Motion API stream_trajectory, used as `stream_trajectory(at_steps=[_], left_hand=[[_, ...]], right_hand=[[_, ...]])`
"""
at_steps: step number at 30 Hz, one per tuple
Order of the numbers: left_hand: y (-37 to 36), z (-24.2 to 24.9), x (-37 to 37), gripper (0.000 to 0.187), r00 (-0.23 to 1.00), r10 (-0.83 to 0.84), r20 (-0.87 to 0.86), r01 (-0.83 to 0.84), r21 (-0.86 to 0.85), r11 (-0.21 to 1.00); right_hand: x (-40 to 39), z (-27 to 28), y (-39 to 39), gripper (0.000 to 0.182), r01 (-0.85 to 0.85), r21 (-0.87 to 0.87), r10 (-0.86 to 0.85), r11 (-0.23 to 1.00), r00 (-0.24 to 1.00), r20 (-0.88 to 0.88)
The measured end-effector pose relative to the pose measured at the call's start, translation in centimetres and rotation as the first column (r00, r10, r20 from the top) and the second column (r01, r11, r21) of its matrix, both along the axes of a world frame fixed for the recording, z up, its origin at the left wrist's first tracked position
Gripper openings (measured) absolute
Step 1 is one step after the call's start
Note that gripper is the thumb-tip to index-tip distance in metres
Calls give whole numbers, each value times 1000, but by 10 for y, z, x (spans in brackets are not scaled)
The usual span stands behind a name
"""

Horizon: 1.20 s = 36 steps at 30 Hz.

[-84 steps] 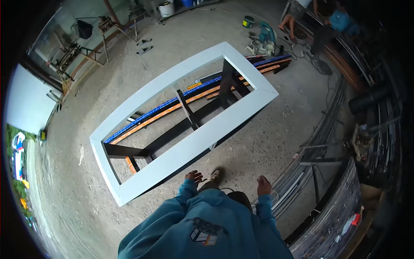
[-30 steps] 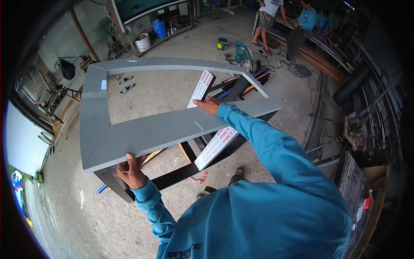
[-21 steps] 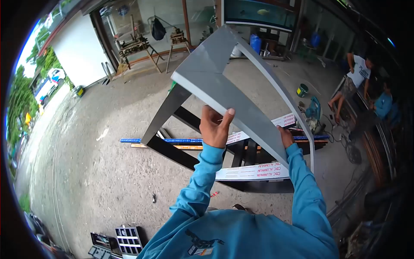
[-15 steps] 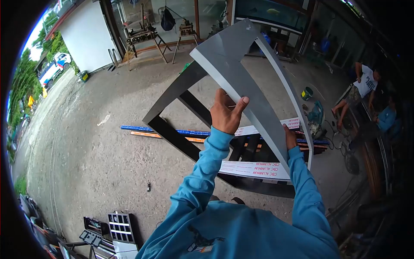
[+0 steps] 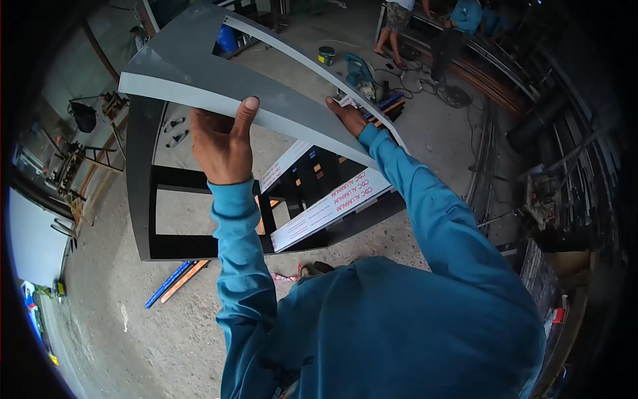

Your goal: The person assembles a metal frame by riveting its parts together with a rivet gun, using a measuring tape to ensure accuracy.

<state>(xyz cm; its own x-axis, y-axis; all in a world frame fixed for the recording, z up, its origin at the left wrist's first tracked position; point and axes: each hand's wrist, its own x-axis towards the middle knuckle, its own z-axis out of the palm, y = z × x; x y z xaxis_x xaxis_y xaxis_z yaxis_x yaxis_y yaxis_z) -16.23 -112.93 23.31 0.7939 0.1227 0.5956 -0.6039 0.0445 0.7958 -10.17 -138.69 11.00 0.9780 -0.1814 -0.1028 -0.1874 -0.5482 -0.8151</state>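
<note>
Raised off the black stand [image 5: 199, 246], the grey rectangular frame [image 5: 199, 73] now tilts up in front of the person, where a few seconds ago it lay flat on that stand with both hands free below it. Since half a second ago the view has swung back toward the workshop's far side, and the near rail of the frame crosses the picture from upper left down to the right.

Left hand [image 5: 222, 143] grips the near rail from below, thumb hooked up over its pale edge and fingers closed behind it. Right hand [image 5: 345, 116] holds the same rail farther along, palm pressed to the underside, fingers mostly hidden by the rail. Both teal sleeves reach up to it.

Judging from this, the frame's weight rests wholly in the two hands and it is clear of the stand.

Below it the stand stays on the concrete floor [image 5: 133, 332], with white labelled aluminium strips [image 5: 332, 206] lying across it and blue and orange bars [image 5: 173, 282] beside its corner. Other people [image 5: 432, 20] stand at the far end, near a green power saw [image 5: 359, 66] and a small can [image 5: 325, 54].
</note>
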Motion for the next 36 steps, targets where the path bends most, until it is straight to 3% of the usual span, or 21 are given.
stream_trajectory(at_steps=[5, 8, 10, 11, 12, 13, 15, 16, 18, 19, 21, 23, 24, 25, 27, 29, 31, 33, 34, 35, 36], left_hand=[[-8, 7, 23, 48, 999, 15, 29, -20, 150, 988], [4, 2, 33, 42, 993, -91, 71, 72, 229, 971], [24, -2, 30, 30, 979, -183, 91, 139, 355, 924], [44, -19, 31, 22, 975, -131, 178, 74, 296, 952], [65, -38, 26, 18, 996, 7, 92, -9, 16, 1000], [97, -67, 24, 17, 966, 257, -13, -255, -176, 951], [174, -138, 26, 22, 700, 671, -245, -711, -326, 623], [222, -184, 19, 29, 567, 807, -163, -823, -139, 550], [305, -264, 11, 72, 265, 872, -412, -912, 187, 365], [308, -270, 7, 91, 302, 837, -457, -814, 333, 475], [336, -344, 37, 104, 476, 588, -654, -716, 100, 691], [314, -349, 59, 113, 494, 595, -634, -538, 315, 782], [325, -381, 81, 114, 430, 659, -617, -534, 415, 737], [319, -381, 92, 113, 410, 557, -722, -497, 335, 801], [280, -353, 99, 109, 384, 411, -827, -529, 168, 832], [267, -353, 111, 98, 451, 397, -799, -419, 203, 885], [264, -347, 116, 90, 369, 379, -848, -419, 213, 883], [242, -322, 103, 78, 519, 394, -759, -485, 118, 867], [234, -308, 99, 70, 693, 300, -656, -419, -27, 908], [208, -269, 92, 68, 842, 118, -527, -227, -146, 963], [166, -214, 87, 81, 898, 0, -441, -92, -187, 978]], right_hand=[[16, 2, -15, 76, 125, 55, -125, 991, 992, 5], [15, 1, -25, 67, 208, -24, -207, 978, 977, 55], [12, 2, -31, 67, 216, 39, -216, 976, 976, -6], [14, -3, -37, 67, 227, 31, -226, 973, 974, -13], [17, -11, -44, 66, 241, 40, -243, 970, 969, 47], [20, -18, -50, 65, 256, 53, -260, 965, 960, 106], [14, -16, -54, 63, 235, 92, -245, 968, 960, 133], [13, -21, -63, 63, 169, 63, -177, 984, 974, 145], [18, -35, -79, 61, 230, 281, -227, 932, 973, -43], [3, -13, -55, 61, 225, 170, -235, 959, 971, 43], [-1, -7, -39, 61, 214, 127, -228, 969, 967, 110], [4, -7, -34, 61, 229, 203, -245, 952, 968, 53], [6, -5, -29, 63, 253, 136, -264, 958, 962, 72], [15, -18, -34, 66, 231, 84, -242, 969, 958, 156], [19, -14, -27, 70, 210, 41, -214, 977, 968, 128], [25, -4, -21, 71, 209, 17, -209, 978, 974, 86], [30, 5, -17, 72, 192, -11, -191, 981, 981, 42], [40, 11, -17, 72, 136, -3, -136, 991, 991, -9], [46, 9, -18, 71, 110, 56, -111, 992, 994, 2], [67, -19, -29, 58, -44, -252, 92, 967, 979, 183], [63, -10, -24, 55, -87, -322, 133, 943, 983, 124]])
